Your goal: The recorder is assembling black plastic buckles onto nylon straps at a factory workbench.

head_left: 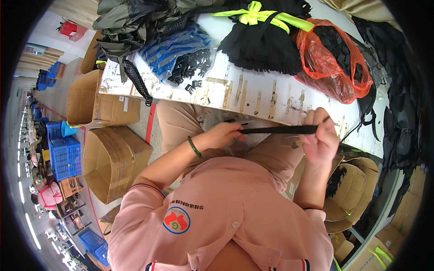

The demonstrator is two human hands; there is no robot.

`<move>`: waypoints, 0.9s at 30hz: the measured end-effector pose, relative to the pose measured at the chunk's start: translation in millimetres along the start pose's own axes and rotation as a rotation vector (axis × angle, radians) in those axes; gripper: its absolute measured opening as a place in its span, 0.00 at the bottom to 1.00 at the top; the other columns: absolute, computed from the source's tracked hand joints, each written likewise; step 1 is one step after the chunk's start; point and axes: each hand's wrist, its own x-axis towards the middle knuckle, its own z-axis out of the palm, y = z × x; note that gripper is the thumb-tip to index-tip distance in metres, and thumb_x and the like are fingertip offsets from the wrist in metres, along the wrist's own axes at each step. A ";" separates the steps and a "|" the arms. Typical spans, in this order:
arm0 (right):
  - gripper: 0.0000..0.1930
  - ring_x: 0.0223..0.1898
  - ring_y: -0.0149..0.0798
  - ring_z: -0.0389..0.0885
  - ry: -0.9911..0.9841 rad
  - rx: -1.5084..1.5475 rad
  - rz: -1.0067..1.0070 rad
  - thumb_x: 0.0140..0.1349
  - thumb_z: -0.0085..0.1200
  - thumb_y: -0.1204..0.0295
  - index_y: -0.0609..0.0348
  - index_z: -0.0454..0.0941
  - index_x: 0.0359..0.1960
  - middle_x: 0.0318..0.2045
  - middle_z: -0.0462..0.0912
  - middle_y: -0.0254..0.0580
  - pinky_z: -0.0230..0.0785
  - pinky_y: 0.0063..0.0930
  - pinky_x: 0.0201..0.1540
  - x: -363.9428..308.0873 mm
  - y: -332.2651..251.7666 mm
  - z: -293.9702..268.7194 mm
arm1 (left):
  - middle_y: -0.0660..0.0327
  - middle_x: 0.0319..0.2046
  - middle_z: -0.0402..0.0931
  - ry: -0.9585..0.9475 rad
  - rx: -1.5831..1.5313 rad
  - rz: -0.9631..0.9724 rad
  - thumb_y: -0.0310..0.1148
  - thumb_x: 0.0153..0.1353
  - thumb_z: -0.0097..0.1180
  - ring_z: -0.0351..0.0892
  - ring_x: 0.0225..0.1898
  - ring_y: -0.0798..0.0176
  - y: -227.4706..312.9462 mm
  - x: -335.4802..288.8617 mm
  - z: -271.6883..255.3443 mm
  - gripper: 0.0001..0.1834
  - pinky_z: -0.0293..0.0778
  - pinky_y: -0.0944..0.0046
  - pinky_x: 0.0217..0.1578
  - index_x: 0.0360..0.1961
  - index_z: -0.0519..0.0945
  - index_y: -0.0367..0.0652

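A black webbing strap (280, 129) is drawn out straight between my two hands, above my lap and just in front of the table's near edge. My left hand (222, 135), with a green bangle at its wrist, pinches the strap's left end. At the other end my right hand (322, 137) has its fingers closed round the strap. Beyond them on the white table (257, 97) lie a blue-striped clear bag (165, 47) of black plastic buckles (192, 63), a bundle of black straps (262, 47) tied with a yellow-green ribbon (253, 16), and a red plastic bag (312, 58) of black pieces.
Dark fabric with straps (131, 27) is heaped at the table's far left, and black material (402, 104) hangs at the right. Open cardboard boxes (108, 162) stand on the floor to my left; another box (361, 194) is at my right. Blue crates (65, 156) and a person (49, 194) are farther left.
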 end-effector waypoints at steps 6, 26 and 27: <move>0.15 0.24 0.28 0.68 0.072 -1.133 0.198 0.54 0.62 0.71 0.58 0.72 0.41 0.25 0.74 0.35 0.62 0.20 0.28 -7.9 67.6 1.5 | 0.54 0.31 0.75 0.592 0.372 0.212 0.35 0.52 0.62 0.76 0.36 0.53 115.6 26.5 -45.0 0.13 0.73 0.58 0.35 0.36 0.76 0.41; 0.08 0.16 0.17 0.61 0.410 -0.723 0.011 0.62 0.53 0.68 0.59 0.79 0.35 0.18 0.69 0.23 0.49 0.14 0.17 83.1 27.9 4.5 | 0.55 0.27 0.72 0.119 0.764 0.252 0.31 0.50 0.57 0.75 0.29 0.47 47.8 -20.7 23.9 0.08 0.72 0.53 0.30 0.30 0.74 0.41; 0.08 0.20 0.16 0.63 0.401 -0.581 -0.100 0.61 0.55 0.67 0.58 0.80 0.34 0.22 0.71 0.21 0.52 0.13 0.21 85.1 22.6 1.1 | 0.55 0.27 0.72 0.128 0.765 0.243 0.31 0.50 0.57 0.75 0.29 0.47 40.8 -26.2 15.2 0.08 0.72 0.53 0.30 0.30 0.74 0.41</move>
